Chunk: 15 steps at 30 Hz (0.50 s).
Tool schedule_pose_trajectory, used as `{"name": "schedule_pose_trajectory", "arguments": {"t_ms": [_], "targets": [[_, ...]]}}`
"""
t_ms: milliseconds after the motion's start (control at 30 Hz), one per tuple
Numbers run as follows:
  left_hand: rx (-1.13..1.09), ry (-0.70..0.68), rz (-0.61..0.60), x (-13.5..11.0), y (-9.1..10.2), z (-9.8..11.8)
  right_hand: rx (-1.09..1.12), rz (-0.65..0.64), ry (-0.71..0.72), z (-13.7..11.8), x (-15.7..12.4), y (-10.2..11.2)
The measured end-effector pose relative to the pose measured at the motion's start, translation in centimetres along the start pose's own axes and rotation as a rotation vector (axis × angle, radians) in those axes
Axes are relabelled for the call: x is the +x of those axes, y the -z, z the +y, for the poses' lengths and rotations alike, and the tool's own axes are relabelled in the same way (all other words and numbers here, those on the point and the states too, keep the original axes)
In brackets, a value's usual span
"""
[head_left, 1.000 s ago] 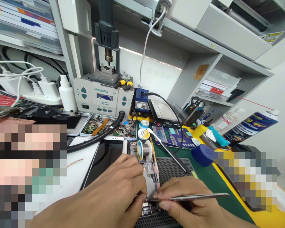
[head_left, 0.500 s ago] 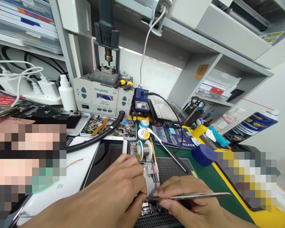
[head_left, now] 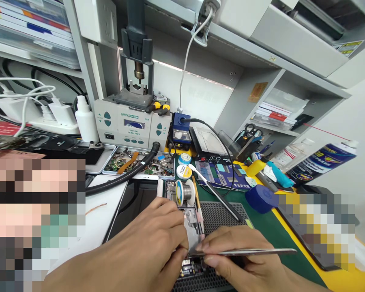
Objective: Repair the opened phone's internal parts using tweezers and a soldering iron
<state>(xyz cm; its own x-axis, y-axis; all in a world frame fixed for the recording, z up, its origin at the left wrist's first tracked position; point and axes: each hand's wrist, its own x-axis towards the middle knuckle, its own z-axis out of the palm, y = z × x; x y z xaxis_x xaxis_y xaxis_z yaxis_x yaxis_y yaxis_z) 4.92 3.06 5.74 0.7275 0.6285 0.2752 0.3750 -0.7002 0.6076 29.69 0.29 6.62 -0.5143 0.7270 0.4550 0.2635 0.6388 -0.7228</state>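
An opened phone [head_left: 192, 231] with bare inner parts and a circuit board lies on a black perforated mat [head_left: 222, 209]. My left hand [head_left: 158, 239] is closed at its left edge, thumb and curled fingers gripping the phone. In my right hand [head_left: 240, 255], thumb and fingers pinch a pair of metal tweezers [head_left: 261, 252]. The tweezers lie almost level across the phone's lower part, their tips hidden near the fingers. A solder spool [head_left: 185, 192] stands on the phone's upper part, beside a thin yellow-and-pink tool [head_left: 198, 202].
Left of my hand lies a black-screened phone [head_left: 140, 202]. Behind are a tray of circuit boards [head_left: 109, 168], a grey hot-air station [head_left: 130, 123] with its thick black hose [head_left: 124, 178], and a white-handled tool [head_left: 213, 190]. Blue tape [head_left: 261, 198] sits to the right.
The glossy white thing with a logo at the lower left has gone from view. The tweezers' back end has dipped very slightly; both hands stay nearly still.
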Motion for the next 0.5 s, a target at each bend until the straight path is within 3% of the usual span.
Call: {"name": "schedule_pose_trajectory", "arguments": {"t_ms": [133,500], "targets": [[0.019,-0.016,0.054,0.41,0.01,0.18,0.034,0.012,0.015,0.21,-0.04,-0.10],[0.028,-0.019,0.063,0.75,-0.19,0.08,0.041,-0.009,-0.018,-0.08,0.23,-0.04]]}}
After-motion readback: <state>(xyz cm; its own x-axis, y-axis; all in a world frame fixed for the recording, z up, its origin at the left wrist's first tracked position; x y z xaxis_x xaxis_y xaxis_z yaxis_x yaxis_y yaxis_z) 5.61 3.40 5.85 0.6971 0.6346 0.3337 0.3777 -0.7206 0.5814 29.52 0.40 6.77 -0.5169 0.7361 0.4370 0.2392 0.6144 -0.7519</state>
